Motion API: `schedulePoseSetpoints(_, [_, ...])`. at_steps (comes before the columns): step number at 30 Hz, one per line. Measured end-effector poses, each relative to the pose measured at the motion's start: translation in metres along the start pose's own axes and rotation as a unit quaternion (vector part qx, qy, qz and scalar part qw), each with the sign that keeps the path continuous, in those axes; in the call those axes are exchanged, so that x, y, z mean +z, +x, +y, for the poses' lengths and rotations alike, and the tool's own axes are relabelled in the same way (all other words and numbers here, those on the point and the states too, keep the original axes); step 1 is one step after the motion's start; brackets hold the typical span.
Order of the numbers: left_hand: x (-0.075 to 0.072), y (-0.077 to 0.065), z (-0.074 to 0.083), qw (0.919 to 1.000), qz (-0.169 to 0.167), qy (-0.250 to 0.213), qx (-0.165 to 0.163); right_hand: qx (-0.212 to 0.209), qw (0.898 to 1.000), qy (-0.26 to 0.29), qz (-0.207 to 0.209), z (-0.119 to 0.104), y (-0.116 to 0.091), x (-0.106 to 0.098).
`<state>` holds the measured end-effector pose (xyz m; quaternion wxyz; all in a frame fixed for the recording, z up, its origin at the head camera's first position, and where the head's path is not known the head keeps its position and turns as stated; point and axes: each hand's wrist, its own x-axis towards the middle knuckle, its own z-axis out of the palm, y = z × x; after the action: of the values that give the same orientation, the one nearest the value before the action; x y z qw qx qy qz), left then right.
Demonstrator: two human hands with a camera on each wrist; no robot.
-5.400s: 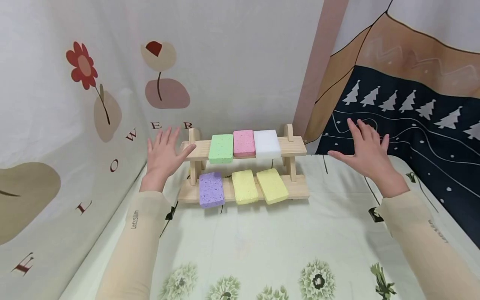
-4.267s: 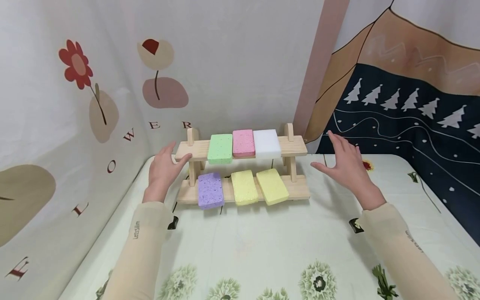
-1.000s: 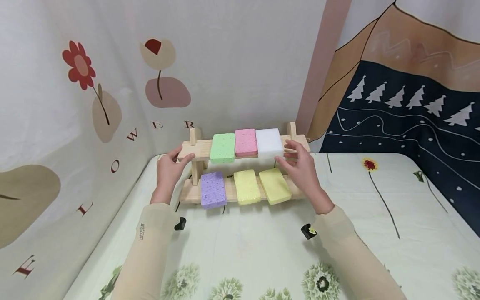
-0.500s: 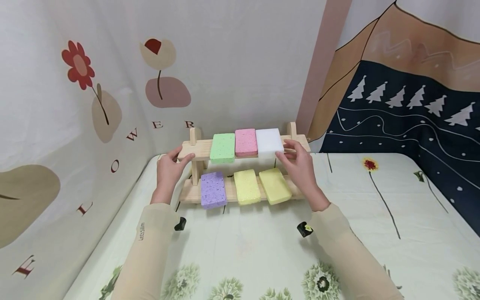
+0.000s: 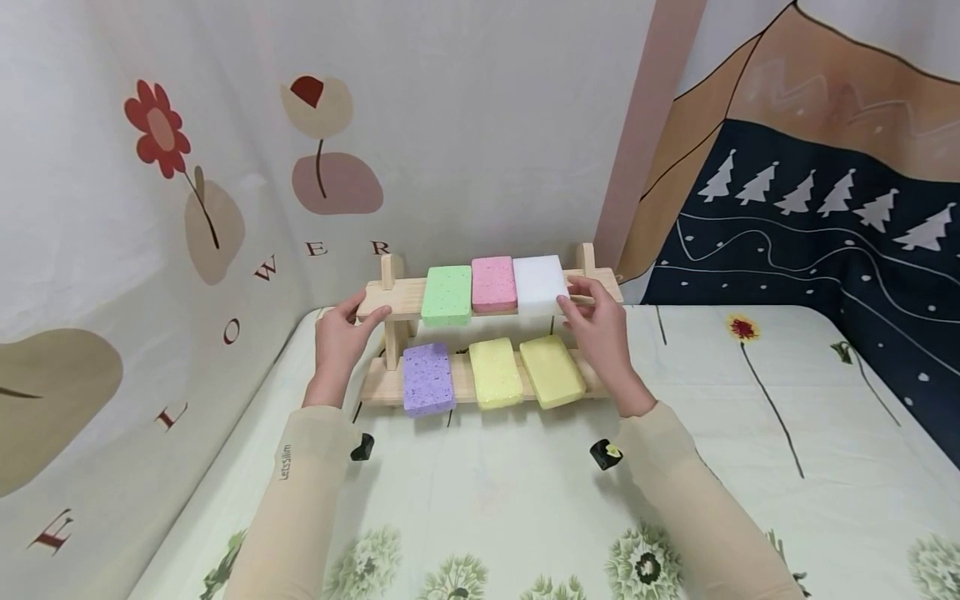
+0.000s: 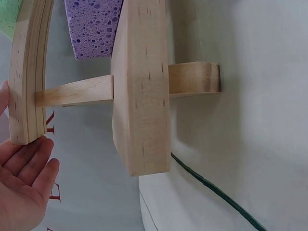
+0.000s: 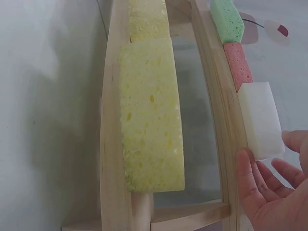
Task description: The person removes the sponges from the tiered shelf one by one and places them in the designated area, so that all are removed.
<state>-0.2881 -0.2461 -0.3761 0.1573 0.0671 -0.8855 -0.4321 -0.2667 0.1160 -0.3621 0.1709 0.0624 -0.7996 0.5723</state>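
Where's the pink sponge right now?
In the head view, the pink sponge sits on the upper shelf, between the green sponge on its left and the white block on its right.

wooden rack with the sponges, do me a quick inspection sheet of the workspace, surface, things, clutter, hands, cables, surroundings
Surface: pale cloth with flower prints.
Job's things: two-tier wooden rack; upper tier, from left, green sponge, pink sponge, white sponge; lower tier, purple sponge, left yellow sponge, right yellow sponge, the last set askew.
Clutter: nothing seen.
Hands: left hand holds the upper shelf's left end; right hand is at the white sponge's right end, firm grip unclear.
Cables: nothing seen.
Surroundings: pale hanging with flowers and letters behind and left; dark fabric with white trees at right.
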Motion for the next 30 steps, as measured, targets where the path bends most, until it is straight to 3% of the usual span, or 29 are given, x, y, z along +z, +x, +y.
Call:
schedulePoseSetpoints(13, [0.000,0.000,0.001,0.9999,-0.008,0.002,-0.009,0.026,0.998,0.051,0.013,-0.003,0.000,-0.002])
schedulePoseSetpoints(21, [-0.001,-0.001,0.001,1.0000,-0.004,0.007,0.005,0.059,0.994,0.094,0.010,-0.003,0.000,-0.008])
schedulePoseSetpoints(30, [-0.002,-0.001,0.000,1.0000,-0.004,0.007,0.002,0.076,0.992,0.102,-0.001,-0.002,-0.001,-0.014])
